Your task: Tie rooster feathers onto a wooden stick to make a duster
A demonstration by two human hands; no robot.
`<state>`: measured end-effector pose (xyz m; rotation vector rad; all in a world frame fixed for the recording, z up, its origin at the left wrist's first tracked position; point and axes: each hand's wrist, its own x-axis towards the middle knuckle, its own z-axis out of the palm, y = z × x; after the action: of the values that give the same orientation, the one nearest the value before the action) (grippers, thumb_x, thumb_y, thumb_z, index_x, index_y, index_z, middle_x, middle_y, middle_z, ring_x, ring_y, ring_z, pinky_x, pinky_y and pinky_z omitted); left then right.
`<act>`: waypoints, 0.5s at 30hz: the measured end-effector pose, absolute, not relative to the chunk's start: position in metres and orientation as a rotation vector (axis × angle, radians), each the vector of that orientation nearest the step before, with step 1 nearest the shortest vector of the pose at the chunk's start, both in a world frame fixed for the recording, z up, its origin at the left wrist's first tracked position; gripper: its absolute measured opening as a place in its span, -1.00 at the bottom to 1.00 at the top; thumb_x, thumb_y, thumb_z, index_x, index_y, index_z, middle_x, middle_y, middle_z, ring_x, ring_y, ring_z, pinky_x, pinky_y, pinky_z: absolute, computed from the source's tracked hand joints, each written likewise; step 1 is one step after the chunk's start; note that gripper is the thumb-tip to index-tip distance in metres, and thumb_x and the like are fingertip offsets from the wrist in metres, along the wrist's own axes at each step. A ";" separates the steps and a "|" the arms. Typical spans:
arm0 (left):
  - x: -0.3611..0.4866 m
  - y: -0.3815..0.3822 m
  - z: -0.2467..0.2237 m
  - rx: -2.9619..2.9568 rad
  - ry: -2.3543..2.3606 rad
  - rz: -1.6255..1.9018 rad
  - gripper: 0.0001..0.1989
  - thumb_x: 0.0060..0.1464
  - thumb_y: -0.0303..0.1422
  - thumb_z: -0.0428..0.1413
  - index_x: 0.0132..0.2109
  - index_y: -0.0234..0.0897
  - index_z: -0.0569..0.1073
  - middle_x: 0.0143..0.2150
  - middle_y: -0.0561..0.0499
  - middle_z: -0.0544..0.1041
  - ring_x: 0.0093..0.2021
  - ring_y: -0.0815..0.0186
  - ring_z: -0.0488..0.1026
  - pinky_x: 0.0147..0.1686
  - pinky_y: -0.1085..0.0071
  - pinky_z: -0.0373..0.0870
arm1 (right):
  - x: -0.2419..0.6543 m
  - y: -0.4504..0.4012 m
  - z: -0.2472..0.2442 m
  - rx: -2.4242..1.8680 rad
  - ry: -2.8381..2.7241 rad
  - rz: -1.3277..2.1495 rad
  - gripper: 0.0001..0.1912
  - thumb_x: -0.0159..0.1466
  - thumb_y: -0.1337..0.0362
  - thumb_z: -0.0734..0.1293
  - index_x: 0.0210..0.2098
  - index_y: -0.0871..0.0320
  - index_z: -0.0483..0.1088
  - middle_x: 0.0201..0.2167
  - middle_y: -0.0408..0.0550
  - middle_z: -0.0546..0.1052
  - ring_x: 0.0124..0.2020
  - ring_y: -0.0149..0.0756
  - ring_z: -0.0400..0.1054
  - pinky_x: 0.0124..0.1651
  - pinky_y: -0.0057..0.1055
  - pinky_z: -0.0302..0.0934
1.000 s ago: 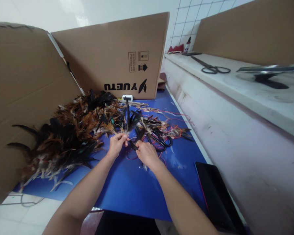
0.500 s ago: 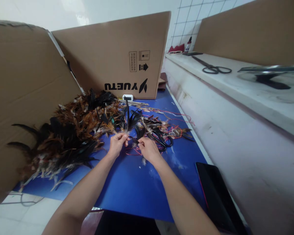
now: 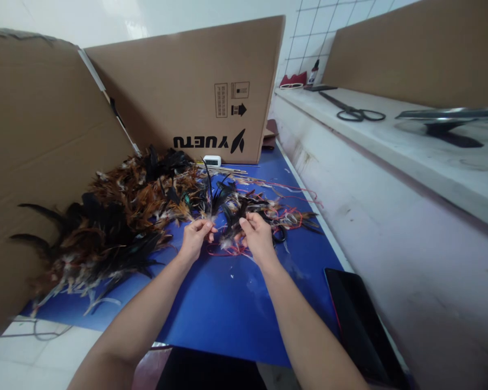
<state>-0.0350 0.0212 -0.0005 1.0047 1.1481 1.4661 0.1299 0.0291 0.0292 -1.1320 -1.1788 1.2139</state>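
Note:
My left hand pinches the pale, downy base of some long black feathers, which stand up from its fingertips. To its right, my right hand is closed on a dark feather whose fluffy light end points down and left. The two hands are apart, just over the blue table top. Behind and beside the right hand lie loose feathers and tangled pink-red string. Part of a black scissors handle shows beside that hand; the rest is covered.
A large heap of brown and black feathers fills the table's left side, against cardboard panels. A small white digital timer stands at the back. A dark tablet lies at the right edge. Scissors rest on the white ledge.
My right hand has moved right and slightly up, away from the left hand, with the dark feather, and now covers more of the black scissors handle. My left hand has stayed in place.

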 end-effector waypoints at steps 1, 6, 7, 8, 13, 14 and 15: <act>-0.034 0.020 0.000 0.993 1.151 1.448 -0.71 -0.16 -0.19 0.25 -0.41 -0.37 0.45 -0.52 0.03 0.50 -0.65 0.48 0.32 -0.66 0.54 0.28 | 0.130 0.029 0.031 -1.096 -1.117 1.233 -0.83 0.13 0.15 0.24 -0.37 0.10 0.21 -0.63 -0.26 0.37 -0.71 -0.39 0.33 -0.77 -0.56 -0.02; -0.030 0.017 0.006 0.929 1.178 1.413 -0.65 -0.25 -0.16 0.29 -0.42 -0.37 0.44 -0.54 0.04 0.48 -0.61 0.42 0.37 -0.69 0.54 0.30 | 0.128 0.025 0.035 -1.052 -1.153 1.124 -0.84 0.14 0.18 0.26 -0.34 0.12 0.23 -0.64 -0.26 0.40 -0.67 -0.38 0.36 -0.71 -0.56 0.09; -0.030 0.016 0.007 0.919 1.179 1.414 -0.63 -0.26 -0.15 0.29 -0.42 -0.37 0.44 -0.55 0.04 0.47 -0.60 0.41 0.38 -0.70 0.54 0.30 | 0.128 0.025 0.035 -1.060 -1.181 1.095 -0.84 0.14 0.18 0.26 -0.33 0.13 0.24 -0.63 -0.25 0.41 -0.65 -0.37 0.37 -0.69 -0.55 0.12; -0.029 0.016 0.008 0.912 1.179 1.413 -0.62 -0.27 -0.15 0.30 -0.41 -0.37 0.44 -0.56 0.05 0.47 -0.60 0.40 0.39 -0.70 0.53 0.30 | 0.127 0.024 0.034 -1.068 -1.208 1.065 -0.83 0.15 0.19 0.26 -0.32 0.13 0.25 -0.61 -0.23 0.43 -0.63 -0.37 0.38 -0.67 -0.54 0.14; -0.028 0.014 0.008 0.913 1.171 1.398 -0.62 -0.25 -0.13 0.28 -0.41 -0.37 0.43 -0.56 0.05 0.46 -0.59 0.37 0.42 -0.70 0.53 0.31 | 0.124 0.022 0.028 -1.092 -1.296 0.920 -0.81 0.18 0.20 0.25 -0.24 0.14 0.27 -0.45 -0.14 0.47 -0.48 -0.33 0.46 -0.52 -0.50 0.28; -0.028 0.014 0.007 0.922 1.170 1.394 -0.62 -0.24 -0.13 0.28 -0.41 -0.37 0.42 -0.56 0.05 0.46 -0.59 0.37 0.42 -0.69 0.52 0.32 | 0.123 0.021 0.027 -1.090 -1.302 0.897 -0.81 0.18 0.20 0.25 -0.23 0.13 0.27 -0.42 -0.13 0.47 -0.46 -0.33 0.47 -0.48 -0.48 0.30; -0.028 0.015 0.007 0.931 1.167 1.392 -0.63 -0.23 -0.13 0.28 -0.41 -0.37 0.42 -0.56 0.05 0.46 -0.59 0.37 0.42 -0.69 0.52 0.32 | 0.123 0.021 0.027 -1.089 -1.307 0.879 -0.81 0.19 0.21 0.25 -0.23 0.13 0.27 -0.40 -0.12 0.48 -0.44 -0.32 0.48 -0.45 -0.46 0.32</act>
<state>-0.0282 0.0146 0.0066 0.9313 1.1674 1.3920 0.1228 0.0209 0.0268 -1.0888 -1.3073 0.8786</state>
